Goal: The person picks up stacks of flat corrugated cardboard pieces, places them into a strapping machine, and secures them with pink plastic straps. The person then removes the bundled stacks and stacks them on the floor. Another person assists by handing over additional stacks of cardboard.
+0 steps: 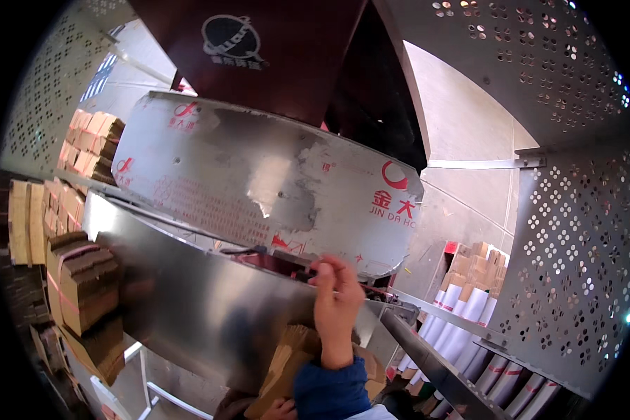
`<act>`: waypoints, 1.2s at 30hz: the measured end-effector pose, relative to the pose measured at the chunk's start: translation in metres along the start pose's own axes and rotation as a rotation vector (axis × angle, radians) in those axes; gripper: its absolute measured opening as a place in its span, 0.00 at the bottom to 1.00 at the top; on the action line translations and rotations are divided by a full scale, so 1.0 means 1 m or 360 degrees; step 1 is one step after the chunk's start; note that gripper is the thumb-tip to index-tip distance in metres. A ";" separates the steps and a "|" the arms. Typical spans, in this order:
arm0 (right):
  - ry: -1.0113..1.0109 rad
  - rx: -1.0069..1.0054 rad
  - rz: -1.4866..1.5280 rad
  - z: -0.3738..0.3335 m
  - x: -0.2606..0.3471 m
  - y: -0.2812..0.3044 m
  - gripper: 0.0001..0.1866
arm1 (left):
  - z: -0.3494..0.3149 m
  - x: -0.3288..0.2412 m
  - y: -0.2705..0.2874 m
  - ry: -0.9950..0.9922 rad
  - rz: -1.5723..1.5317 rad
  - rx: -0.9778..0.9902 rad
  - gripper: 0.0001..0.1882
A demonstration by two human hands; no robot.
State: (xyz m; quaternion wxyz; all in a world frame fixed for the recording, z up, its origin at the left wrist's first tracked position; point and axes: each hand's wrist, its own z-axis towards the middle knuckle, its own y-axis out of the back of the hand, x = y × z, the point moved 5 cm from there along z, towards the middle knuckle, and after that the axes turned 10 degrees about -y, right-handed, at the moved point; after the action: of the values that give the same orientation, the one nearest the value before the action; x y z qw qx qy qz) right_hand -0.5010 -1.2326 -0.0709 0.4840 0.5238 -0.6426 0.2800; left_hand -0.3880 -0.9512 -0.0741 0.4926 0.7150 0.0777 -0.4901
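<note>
Nearby, cardboard [282, 360] is clasped by the left hand [281, 410]; the right hand [337, 304] is half closed near the far panel [224, 168], contents unclear.

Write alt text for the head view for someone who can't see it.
A person's right hand, partly curled, is at the gap between an upper metal panel and a lower metal panel. The left hand, partly out of frame, is at brown cardboard; cardboard bundles stand at left.
</note>
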 end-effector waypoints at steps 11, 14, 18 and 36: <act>0.0532 0.0125 -0.0153 -0.103 0.098 0.087 0.11 | 0.029 -0.049 0.040 -0.0280 0.0612 -0.0040 0.23; 0.0568 -0.0171 -0.0477 -0.173 0.048 0.178 0.14 | 0.025 -0.051 0.044 -0.0230 0.0483 -0.0107 0.26; -0.0565 -0.0214 -0.0315 -0.193 -0.191 0.269 0.22 | 0.026 -0.062 0.044 -0.0308 0.0575 -0.0109 0.27; -0.0586 0.0082 -0.0286 -0.199 -0.115 0.160 0.26 | -0.033 0.047 0.132 -0.0219 0.0009 -0.0252 0.64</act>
State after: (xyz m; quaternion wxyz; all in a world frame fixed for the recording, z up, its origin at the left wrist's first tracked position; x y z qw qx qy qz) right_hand -0.5883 -0.9669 -0.0785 0.3678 0.6335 -0.6637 0.1515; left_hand -0.2652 -1.0087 -0.0265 0.5530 0.6387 0.0803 -0.5290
